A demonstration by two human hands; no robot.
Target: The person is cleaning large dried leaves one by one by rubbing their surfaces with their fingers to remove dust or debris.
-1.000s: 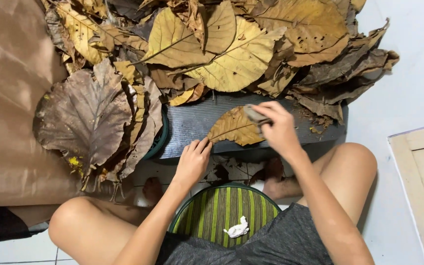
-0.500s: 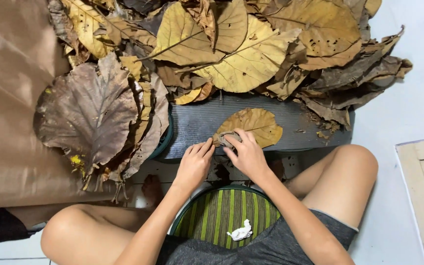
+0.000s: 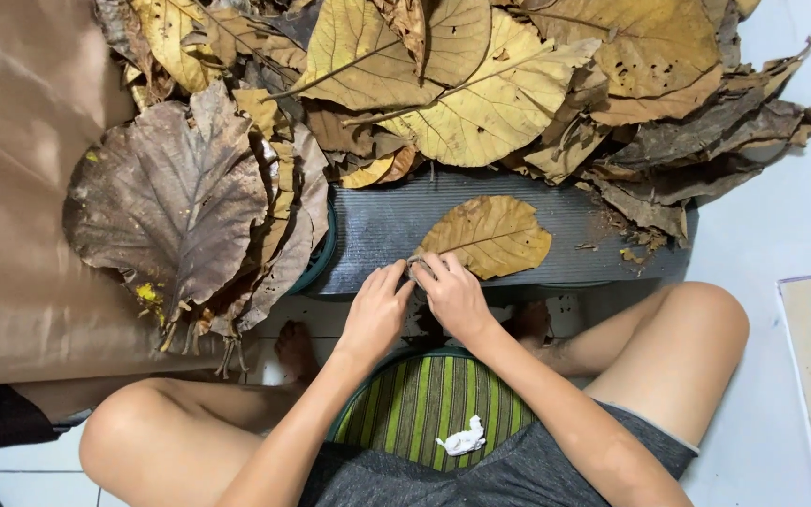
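A person is seen from above, seated with bare knees spread, facing a dark grey ribbed mat (image 3: 603, 246). A single dry yellow-brown leaf (image 3: 488, 236) lies flat on the mat, near its middle. Both hands are brought together at the mat's near edge, at the stem end of the leaf. The right hand (image 3: 455, 297) is curled, its fingertips pinched on the leaf's stem end, where a small greyish object is partly visible; what that object is cannot be told. The left hand (image 3: 374, 313) is laid just beside the right one, its fingers bent and touching the mat's edge next to the stem; whether anything is gripped by it cannot be told. Beyond the mat a big heap of dry leaves (image 3: 481, 84) is piled, overlapping the mat's far edge. To the left of the mat a stack of large grey-brown leaves (image 3: 175, 202) is set, partly on brown paper (image 3: 11, 188). Nearer than the mat, between the knees, a green striped round cushion (image 3: 424, 404) is seen with a small white scrap (image 3: 463, 438) on it.
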